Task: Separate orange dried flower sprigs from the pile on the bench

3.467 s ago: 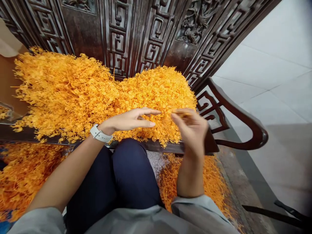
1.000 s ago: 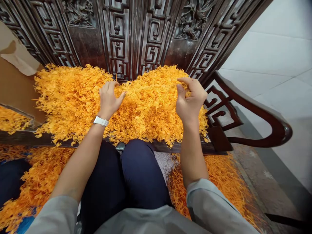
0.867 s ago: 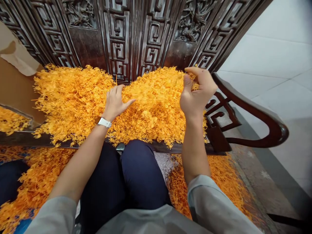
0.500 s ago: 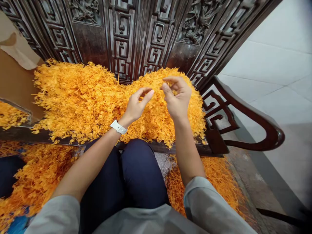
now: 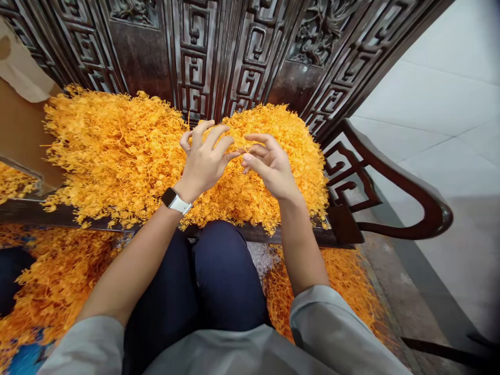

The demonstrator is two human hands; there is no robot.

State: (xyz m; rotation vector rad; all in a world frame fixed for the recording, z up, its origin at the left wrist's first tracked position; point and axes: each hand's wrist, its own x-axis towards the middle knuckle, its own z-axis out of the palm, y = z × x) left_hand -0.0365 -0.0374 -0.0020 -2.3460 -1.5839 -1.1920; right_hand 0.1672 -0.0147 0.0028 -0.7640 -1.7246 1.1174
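Dark carved wooden bench-back (image 5: 144,67) ahead, fretwork and relief panels; its curved armrest (image 5: 420,226) to my right, pale tiles (image 5: 441,125) beyond. On the seat, in front of my knees (image 5: 226,265): a broad heap of orange flower-like pieces (image 5: 152,151), dipping near the middle, a few spilling over the front edge.

Both forearms reach forward and inward, sleeves at the elbows. Left hand (image 5: 207,159) back upward, fingers arched and parted, thumb aimed across at the right; watch (image 5: 175,201) on that wrist. Right hand (image 5: 269,164) turned in, index finger stretched out, thumb below it, a gap between the two. Fingertips nearly meet above the heap's right part. Something small and orange may sit there; against the same colour I cannot tell whether either hand grips a piece.

Cardboard box (image 5: 27,130) cut off at left. Floor heap (image 5: 66,281) partly hidden by my left arm; blue material (image 5: 27,359) shows beneath. Dark shape (image 5: 11,278) at the left border: unidentifiable.
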